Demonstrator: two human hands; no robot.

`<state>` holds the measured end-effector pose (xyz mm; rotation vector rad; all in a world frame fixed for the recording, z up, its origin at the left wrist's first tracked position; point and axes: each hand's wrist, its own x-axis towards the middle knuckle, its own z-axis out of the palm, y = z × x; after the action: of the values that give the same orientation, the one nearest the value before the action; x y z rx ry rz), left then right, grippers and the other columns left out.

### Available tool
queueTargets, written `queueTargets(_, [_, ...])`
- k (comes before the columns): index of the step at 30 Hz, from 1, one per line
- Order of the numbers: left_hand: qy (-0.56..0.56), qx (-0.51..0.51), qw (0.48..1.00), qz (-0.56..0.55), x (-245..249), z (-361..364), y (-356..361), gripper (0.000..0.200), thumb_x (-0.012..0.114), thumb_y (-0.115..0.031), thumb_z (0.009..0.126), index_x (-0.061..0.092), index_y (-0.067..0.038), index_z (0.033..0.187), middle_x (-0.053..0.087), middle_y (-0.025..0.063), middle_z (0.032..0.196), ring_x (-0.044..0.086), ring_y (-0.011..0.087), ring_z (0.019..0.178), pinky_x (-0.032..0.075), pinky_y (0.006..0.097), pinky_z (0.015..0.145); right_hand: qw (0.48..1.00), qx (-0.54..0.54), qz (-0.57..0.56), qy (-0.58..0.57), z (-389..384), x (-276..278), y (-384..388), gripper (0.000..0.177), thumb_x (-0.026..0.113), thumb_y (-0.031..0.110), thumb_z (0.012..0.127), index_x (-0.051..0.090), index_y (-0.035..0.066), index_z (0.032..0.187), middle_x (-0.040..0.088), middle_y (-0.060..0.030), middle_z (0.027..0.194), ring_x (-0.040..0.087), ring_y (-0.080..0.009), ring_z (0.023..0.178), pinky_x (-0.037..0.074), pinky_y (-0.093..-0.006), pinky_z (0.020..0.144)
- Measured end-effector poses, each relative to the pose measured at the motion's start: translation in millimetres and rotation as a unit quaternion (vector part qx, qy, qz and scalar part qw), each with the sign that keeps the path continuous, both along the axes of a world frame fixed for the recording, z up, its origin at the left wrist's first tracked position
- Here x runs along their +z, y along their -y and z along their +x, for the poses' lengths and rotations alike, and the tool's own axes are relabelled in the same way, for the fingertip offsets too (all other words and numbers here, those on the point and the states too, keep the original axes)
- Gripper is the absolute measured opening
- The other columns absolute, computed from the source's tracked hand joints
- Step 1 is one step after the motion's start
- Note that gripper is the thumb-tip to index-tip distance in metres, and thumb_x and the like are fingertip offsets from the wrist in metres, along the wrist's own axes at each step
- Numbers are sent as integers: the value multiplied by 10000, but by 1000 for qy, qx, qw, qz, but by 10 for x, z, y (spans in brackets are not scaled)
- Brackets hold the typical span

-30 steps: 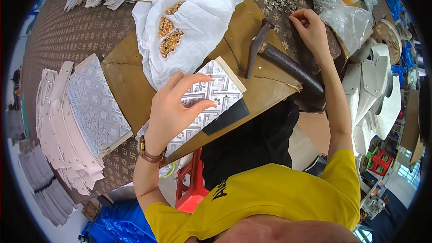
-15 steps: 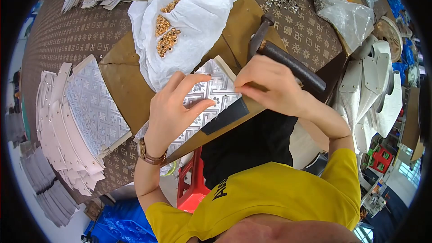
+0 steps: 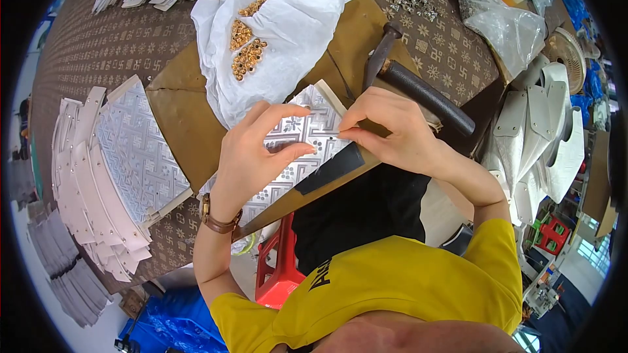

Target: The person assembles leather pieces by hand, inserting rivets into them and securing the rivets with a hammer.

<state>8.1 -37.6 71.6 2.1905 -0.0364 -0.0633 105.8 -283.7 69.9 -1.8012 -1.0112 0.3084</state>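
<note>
A white and silver patterned panel (image 3: 297,150) lies on the brown board in front of me. My left hand (image 3: 252,150) rests over its left part, thumb and forefinger spread apart. My right hand (image 3: 386,127) is at the panel's right edge, thumb and forefinger pinched together; anything between the fingertips is too small to make out. A dark strip (image 3: 329,168) lies along the panel's near edge. Gold-coloured fittings (image 3: 248,57) sit in several small heaps on a white plastic bag (image 3: 294,26) just beyond the hands.
A hammer (image 3: 381,55) and a dark cylindrical bar (image 3: 428,97) lie beyond my right hand. Pale pieces with studs (image 3: 98,183) are stacked at the left. Silver fittings (image 3: 411,3) and a clear bag (image 3: 507,33) lie at the back right. A red stool (image 3: 280,265) stands below the table edge.
My right hand has shifted slightly, its thumb and forefinger now closer together at the panel's edge. My left hand keeps nearly the same pose. The whole view has moved a little.
</note>
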Motion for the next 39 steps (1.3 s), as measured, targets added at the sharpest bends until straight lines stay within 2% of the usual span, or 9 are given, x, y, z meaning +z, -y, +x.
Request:
queueTargets(8, [-1, 8, 1000, 22, 8, 2, 38, 454, 921, -128, 767, 740, -73, 1181, 729, 86, 1071, 715, 262, 976, 545, 335, 864, 999, 11, -10, 50, -17, -58, -18, 208, 830, -35, 825, 732, 38, 993, 711, -74, 930, 663, -260, 859, 527, -351, 725])
queueTargets(15, [-29, -3, 997, 75, 34, -7, 36, 429, 916, -147, 776, 768, -83, 1172, 712, 71, 1019, 693, 251, 917, 534, 329, 829, 984, 27, -5, 179, -44, -83, -61, 215, 845, 5, 814, 731, 66, 987, 714, -72, 938, 679, -268, 878, 535, -359, 735])
queueTargets(19, [-10, 0, 999, 46, -10, -7, 11, 434, 923, -143, 766, 776, -76, 1169, 701, 72, 992, 681, 238, 889, 525, 321, 814, 992, -9, -18, 123, -11, -89, -32, 214, 849, 12, 808, 734, 74, 978, 729, -59, 942, 692, -259, 872, 529, -362, 756])
queueTargets(22, [-1, -3, 1000, 7, -25, 4, -23, 449, 928, -128, 760, 772, -72, 1177, 703, 73, 991, 683, 221, 892, 524, 316, 817, 989, -23, -35, 140, -16, -64, -23, 216, 850, 9, 804, 738, 77, 976, 739, -50, 943, 696, -254, 864, 523, -361, 767])
queueTargets(39, [-15, 0, 999, -31, -40, 7, -53, 449, 924, -108, 775, 763, -53, 1190, 732, 68, 1052, 692, 185, 956, 524, 311, 870, 987, -30, -30, 152, -26, -36, -47, 222, 855, 7, 803, 734, 73, 977, 738, -56, 957, 690, -261, 886, 531, -363, 781])
